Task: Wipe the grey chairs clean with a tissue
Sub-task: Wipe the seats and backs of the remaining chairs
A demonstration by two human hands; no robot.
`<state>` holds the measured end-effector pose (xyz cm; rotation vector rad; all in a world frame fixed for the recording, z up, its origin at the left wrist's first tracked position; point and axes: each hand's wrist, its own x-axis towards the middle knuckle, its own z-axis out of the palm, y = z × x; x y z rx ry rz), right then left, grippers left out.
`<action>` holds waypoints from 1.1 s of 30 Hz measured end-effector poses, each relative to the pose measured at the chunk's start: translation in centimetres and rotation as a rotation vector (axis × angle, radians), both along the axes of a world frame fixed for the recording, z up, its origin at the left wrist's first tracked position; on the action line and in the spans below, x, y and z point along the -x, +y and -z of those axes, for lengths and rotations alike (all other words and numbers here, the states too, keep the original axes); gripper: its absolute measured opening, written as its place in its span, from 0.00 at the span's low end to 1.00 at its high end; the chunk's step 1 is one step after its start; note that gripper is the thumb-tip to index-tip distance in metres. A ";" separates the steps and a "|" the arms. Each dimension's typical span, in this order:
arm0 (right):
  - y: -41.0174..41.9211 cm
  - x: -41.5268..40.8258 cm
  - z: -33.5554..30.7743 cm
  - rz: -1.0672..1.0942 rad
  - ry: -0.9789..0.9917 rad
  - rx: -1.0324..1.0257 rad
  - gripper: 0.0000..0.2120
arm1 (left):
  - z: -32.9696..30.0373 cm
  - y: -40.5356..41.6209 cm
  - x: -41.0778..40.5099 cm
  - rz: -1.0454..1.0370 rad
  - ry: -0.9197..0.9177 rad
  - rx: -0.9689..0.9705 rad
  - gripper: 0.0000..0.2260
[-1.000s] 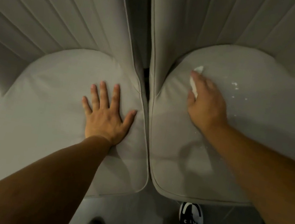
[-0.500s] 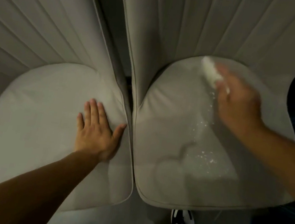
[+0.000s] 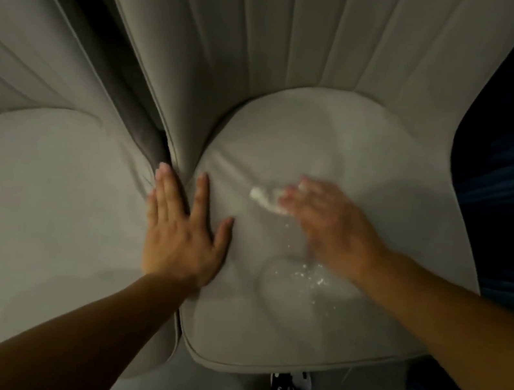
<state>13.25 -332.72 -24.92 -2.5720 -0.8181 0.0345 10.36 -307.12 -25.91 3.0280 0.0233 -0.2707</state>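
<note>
right hand pinches tissue at its fingertips, white crumbs lie just behind by the wrist; left hand flat, fingers straight, beside it.

Indoor seating area: two padded grey chairs side by side.

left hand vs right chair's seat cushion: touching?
Touching. The head view shows the left hand lying flat with fingers spread, its thumb and index finger resting on the right chair's seat cushion, with no gap visible under them.
</note>
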 end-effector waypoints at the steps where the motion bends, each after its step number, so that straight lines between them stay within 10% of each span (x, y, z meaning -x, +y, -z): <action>1: 0.0 1.7 -0.4 -0.078 0.048 0.017 0.22 | -0.2 -0.4 0.1 -0.048 -0.002 0.007 0.37; 15: -2.0 -9.5 -4.3 0.410 -0.249 -0.061 0.14 | 1.6 -3.8 -3.5 0.342 -0.053 0.022 0.30; 26: 1.3 -14.2 -0.3 -0.038 -0.072 0.477 0.24 | 1.9 -3.7 -3.5 0.322 -0.075 0.032 0.31; 33: -7.7 -13.1 -3.8 0.213 -0.043 0.879 0.19 | 2.0 -3.6 -3.6 0.328 -0.118 0.084 0.31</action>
